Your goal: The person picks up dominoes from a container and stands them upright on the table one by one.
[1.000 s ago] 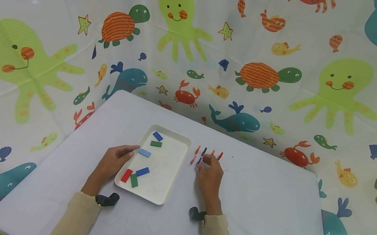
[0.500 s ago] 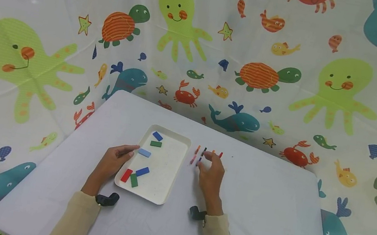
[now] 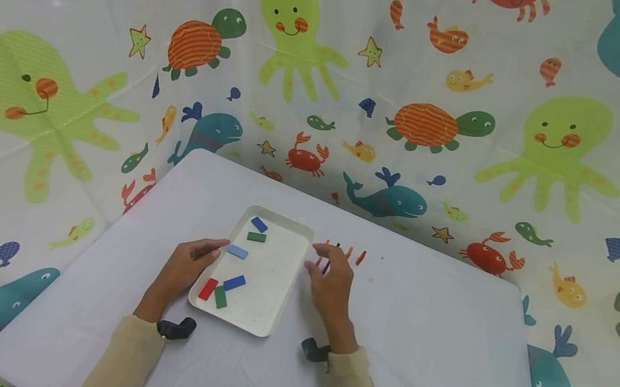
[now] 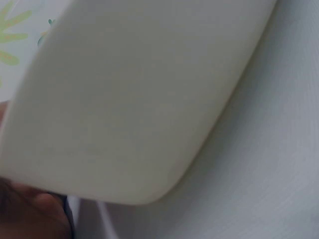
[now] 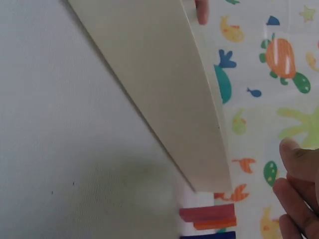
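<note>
My left hand (image 3: 188, 262) is at the left side of a shallow white tray (image 3: 285, 291), its thumb and forefinger at the rim in the head view. The left wrist view is mostly filled by the pale tray wall (image 4: 124, 109). Inside the tray lie small flat blocks: a red block (image 3: 208, 289), a light blue block (image 3: 238, 252), and several blue and green ones. My right hand (image 3: 333, 288) hovers beside the tray's right rim, thumb and fingers parted, nothing between them. It partly covers several short coloured sticks, among them a red stick (image 3: 360, 258) and an orange stick (image 3: 348, 252).
A white cloth covers the table (image 3: 431, 348). Behind it hangs a curtain (image 3: 335, 75) printed with sea animals. In the right wrist view, pink (image 5: 204, 213) and purple sticks (image 5: 209, 235) lie by the tray's end.
My right hand has shifted left from over the sticks toward the tray's right rim, leaving the red and orange sticks uncovered. The left hand and the tray stay where they were.
</note>
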Demonstrator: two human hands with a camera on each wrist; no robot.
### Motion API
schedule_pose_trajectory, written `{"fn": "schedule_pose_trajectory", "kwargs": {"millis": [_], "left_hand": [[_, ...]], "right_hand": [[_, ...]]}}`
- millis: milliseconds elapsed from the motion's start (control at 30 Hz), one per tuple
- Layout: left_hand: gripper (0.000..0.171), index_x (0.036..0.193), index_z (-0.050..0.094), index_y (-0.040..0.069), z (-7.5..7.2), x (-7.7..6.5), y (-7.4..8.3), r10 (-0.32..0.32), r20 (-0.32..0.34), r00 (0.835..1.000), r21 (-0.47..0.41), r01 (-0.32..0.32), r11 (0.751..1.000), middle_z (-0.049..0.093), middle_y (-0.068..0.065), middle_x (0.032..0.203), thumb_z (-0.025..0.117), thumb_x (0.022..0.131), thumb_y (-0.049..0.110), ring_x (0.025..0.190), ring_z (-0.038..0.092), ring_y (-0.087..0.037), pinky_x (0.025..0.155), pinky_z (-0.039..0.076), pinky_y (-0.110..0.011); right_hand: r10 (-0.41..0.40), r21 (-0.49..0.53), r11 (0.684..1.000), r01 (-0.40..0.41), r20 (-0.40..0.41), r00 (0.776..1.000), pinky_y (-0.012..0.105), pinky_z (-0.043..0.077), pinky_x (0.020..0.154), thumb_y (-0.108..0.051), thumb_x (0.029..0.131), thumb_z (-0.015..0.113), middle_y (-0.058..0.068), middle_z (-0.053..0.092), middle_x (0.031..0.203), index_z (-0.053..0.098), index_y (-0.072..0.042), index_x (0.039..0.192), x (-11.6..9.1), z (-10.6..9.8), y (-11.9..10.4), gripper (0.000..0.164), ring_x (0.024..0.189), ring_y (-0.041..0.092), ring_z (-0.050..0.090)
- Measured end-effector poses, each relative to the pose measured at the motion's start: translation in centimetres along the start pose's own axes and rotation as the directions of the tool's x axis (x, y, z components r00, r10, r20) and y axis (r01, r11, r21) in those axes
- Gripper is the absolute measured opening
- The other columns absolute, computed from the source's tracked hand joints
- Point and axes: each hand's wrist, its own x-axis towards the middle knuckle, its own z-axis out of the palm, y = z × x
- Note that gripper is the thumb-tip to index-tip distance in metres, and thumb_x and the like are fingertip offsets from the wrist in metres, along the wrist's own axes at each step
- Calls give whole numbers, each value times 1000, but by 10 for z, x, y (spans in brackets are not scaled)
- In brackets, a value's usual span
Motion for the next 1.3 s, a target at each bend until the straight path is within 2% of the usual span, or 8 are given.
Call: {"fn": "schedule_pose_trajectory", "kwargs": {"millis": [267, 467, 700, 967, 1300], "left_hand": [[42, 148, 65, 26, -1, 0, -2, -8, 6, 1000, -6, 8, 1000, 57, -6, 159, 64, 107, 39, 150, 53, -34, 115, 50, -45], [42, 148, 65, 25, -1, 0, -2, 0, 7, 1000, -7, 0, 1000, 58, -6, 159, 63, 108, 37, 150, 53, -33, 116, 49, -44], [41, 147, 65, 24, -1, 0, 0, 0, 5, 1000, -14, 0, 1000, 58, -6, 159, 63, 108, 35, 150, 53, -33, 115, 50, -43], [40, 147, 65, 24, -2, -1, 0, 16, 6, 1000, -11, -16, 1000, 58, -6, 159, 63, 108, 34, 150, 53, -33, 115, 49, -43], [41, 147, 65, 23, -3, 1, -2, 18, 8, 1000, -5, -18, 1000, 58, -7, 159, 63, 108, 37, 150, 52, -34, 116, 49, -44]], "right_hand": [[-81, 9, 997, 81, 100, 992, 44, 61, 103, -7, 88, 87, 6, 76, 118, 73, -13, 124, -3, 8, -17, 39, 115, 23, 73], [-97, 11, 995, 96, 149, 984, 40, 59, 109, -10, 90, 86, 1, 75, 120, 73, -17, 126, -7, 16, -24, 39, 114, 18, 73], [-141, 21, 990, 140, 200, 970, 40, 60, 105, -8, 88, 87, 2, 75, 120, 73, -15, 124, -11, 23, -33, 39, 112, 18, 72], [-112, -1, 993, 117, 279, 954, 40, 58, 104, -12, 89, 87, -1, 75, 122, 72, -19, 127, -16, 32, -42, 41, 115, 16, 71], [-148, 9, 988, 156, 362, 920, 38, 58, 105, -14, 92, 85, 0, 74, 123, 72, -22, 130, -22, 45, -45, 41, 115, 17, 69]]}}
